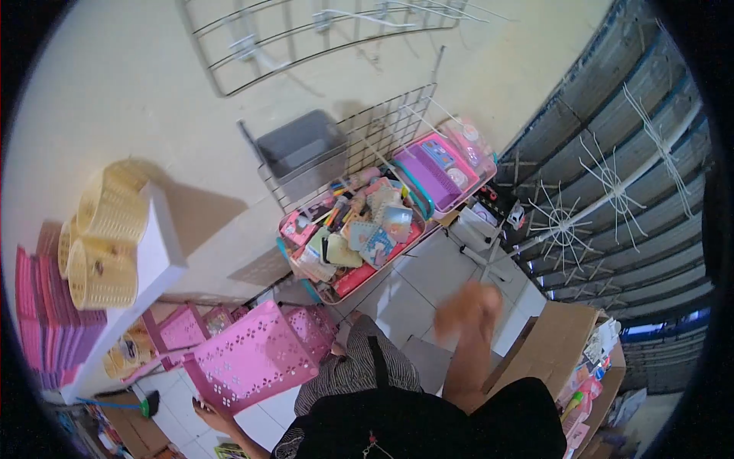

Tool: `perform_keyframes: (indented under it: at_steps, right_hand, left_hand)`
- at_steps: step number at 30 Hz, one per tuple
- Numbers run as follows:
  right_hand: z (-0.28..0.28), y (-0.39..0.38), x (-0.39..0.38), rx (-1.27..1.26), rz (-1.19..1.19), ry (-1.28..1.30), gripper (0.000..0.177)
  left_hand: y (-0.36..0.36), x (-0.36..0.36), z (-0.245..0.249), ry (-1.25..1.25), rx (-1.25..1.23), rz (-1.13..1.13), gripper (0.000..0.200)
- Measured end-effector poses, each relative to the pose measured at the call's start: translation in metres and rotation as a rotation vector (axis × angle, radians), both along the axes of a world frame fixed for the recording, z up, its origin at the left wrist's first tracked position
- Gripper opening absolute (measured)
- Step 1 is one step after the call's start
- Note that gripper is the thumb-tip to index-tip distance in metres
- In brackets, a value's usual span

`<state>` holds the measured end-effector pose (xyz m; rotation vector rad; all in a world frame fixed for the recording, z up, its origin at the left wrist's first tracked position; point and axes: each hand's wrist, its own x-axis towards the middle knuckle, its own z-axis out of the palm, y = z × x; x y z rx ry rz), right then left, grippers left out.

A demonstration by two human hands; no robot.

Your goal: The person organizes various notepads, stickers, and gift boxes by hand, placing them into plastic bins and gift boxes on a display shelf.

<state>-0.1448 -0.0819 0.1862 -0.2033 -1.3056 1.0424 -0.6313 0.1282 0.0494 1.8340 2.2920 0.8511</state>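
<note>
A pink plastic basket (252,363) with flower-shaped cut-outs is tilted beside my legs at the lower left. My left hand (210,413) is at its lower corner, fingers curled against the rim. Raised in front of me over the tiled floor, my right hand (468,312) is smeared by motion, so its fingers cannot be made out. Nothing clear shows in it. Behind the tilted basket are more pink plastic pieces (183,329), partly covered.
By the wall stands a basket of small goods (359,237), below grey bins (302,145) on a wire grid. Purple and pink trays (436,168) are beyond. Cream baskets (107,268) sit on a white shelf (164,260). An open cardboard box (547,344) stands at right, near a spoked metal rack (562,222).
</note>
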Motion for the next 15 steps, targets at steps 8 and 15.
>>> perform_keyframes:
  at_steps: [8, 15]
  right_hand:
    - [-0.246, 0.02, 0.218, -1.281, -1.735, 0.398, 0.022]
    - [-0.265, 0.034, 0.238, -1.506, -2.067, -0.473, 0.032]
  left_hand:
    - [0.024, 0.072, 0.018, 0.557, 0.519, 0.062, 0.028]
    - [0.057, 0.126, 0.029, 0.581, 0.56, 0.007, 0.028]
